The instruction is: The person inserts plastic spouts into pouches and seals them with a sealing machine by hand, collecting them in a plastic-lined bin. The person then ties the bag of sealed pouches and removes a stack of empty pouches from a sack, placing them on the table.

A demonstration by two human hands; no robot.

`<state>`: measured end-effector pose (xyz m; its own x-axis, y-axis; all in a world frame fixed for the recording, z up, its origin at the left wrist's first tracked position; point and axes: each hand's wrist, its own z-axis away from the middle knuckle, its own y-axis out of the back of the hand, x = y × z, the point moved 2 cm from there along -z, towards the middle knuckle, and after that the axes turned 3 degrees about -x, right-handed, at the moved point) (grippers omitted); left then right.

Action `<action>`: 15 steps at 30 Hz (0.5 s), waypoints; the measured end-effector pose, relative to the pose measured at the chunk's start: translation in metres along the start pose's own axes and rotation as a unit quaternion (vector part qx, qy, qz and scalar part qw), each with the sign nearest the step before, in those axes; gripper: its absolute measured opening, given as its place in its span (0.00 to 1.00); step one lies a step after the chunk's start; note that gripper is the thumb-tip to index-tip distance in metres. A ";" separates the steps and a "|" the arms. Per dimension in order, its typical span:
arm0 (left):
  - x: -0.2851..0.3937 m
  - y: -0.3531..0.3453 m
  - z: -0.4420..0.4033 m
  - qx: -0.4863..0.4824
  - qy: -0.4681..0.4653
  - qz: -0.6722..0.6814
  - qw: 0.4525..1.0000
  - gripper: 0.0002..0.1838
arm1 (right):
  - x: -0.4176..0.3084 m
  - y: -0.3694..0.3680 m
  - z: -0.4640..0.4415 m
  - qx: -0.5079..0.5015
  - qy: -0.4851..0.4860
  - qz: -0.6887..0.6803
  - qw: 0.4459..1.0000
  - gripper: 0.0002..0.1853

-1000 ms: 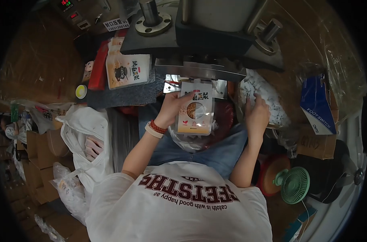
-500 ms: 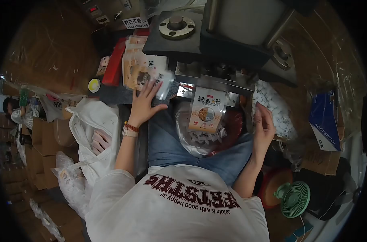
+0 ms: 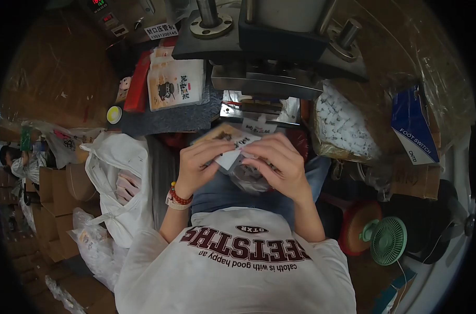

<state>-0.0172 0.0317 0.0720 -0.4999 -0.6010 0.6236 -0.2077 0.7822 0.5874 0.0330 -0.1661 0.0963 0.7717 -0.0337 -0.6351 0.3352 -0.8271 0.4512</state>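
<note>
The dark press point(image 3: 285, 39) fills the background from where I watch, with stacked pouches point(image 3: 176, 86) on the grey mat point(image 3: 170, 121) to its left and a bag of small white pieces point(image 3: 342, 123) to its right. I see the printed pouch point(image 3: 225, 135) raised over the lap, in front of the press, tilted and partly blurred. My left hand point(image 3: 196, 162) pinches its left side; my right hand point(image 3: 285, 167) has thumb and fingers closed at its right corner. I judge it light, thin and slick, apt to crease or slide, so I'd favour flat pinches near opposite edges, without crushing the middle
</note>
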 end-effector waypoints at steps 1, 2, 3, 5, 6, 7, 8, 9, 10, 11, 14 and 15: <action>0.003 -0.002 0.000 0.000 -0.002 0.002 1.000 0.14 | 0.001 0.005 0.002 0.001 0.000 0.002 1.000 0.17; 0.005 -0.007 0.000 -0.021 0.038 0.075 0.996 0.11 | 0.003 0.009 0.004 -0.011 0.007 0.006 1.000 0.19; 0.006 -0.014 -0.001 -0.043 0.078 0.148 0.985 0.08 | 0.004 0.011 0.006 -0.022 0.013 0.009 1.000 0.21; -0.017 -0.043 0.007 -0.079 0.178 0.234 0.952 0.07 | 0.007 0.006 0.005 0.035 -0.090 0.039 0.995 0.21; -0.026 -0.059 0.011 -0.112 0.275 0.312 0.903 0.09 | 0.010 0.006 0.005 0.090 -0.189 0.065 0.976 0.22; -0.021 -0.075 0.006 -0.061 0.296 0.371 0.878 0.13 | 0.014 0.009 0.009 0.092 -0.189 0.066 0.975 0.22; -0.026 -0.084 0.003 -0.062 0.294 0.370 0.879 0.13 | 0.023 0.017 0.017 0.144 -0.243 0.029 0.959 0.20; -0.036 -0.093 0.002 -0.045 0.338 0.417 0.843 0.13 | 0.031 0.028 0.023 0.195 -0.294 -0.009 0.936 0.19; -0.037 -0.094 -0.005 -0.028 0.383 0.461 0.800 0.14 | 0.033 0.044 0.027 0.198 -0.286 0.058 0.936 0.18; -0.039 -0.090 -0.013 -0.022 0.400 0.487 0.776 0.13 | 0.035 0.061 0.031 0.198 -0.279 0.125 0.931 0.17; -0.048 -0.087 -0.039 -0.002 0.415 0.533 0.738 0.13 | 0.057 0.090 0.040 0.193 -0.311 0.335 0.868 0.14; -0.055 -0.091 -0.043 0.004 0.397 0.547 0.738 0.14 | 0.072 0.089 0.043 0.190 -0.312 0.334 0.869 0.14</action>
<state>0.0652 -0.0133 0.0067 0.2763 0.4848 0.8298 -0.0511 0.8696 -0.4911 0.0955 -0.2663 0.0637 0.2427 -0.7774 -0.5803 -0.3698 -0.6272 0.6855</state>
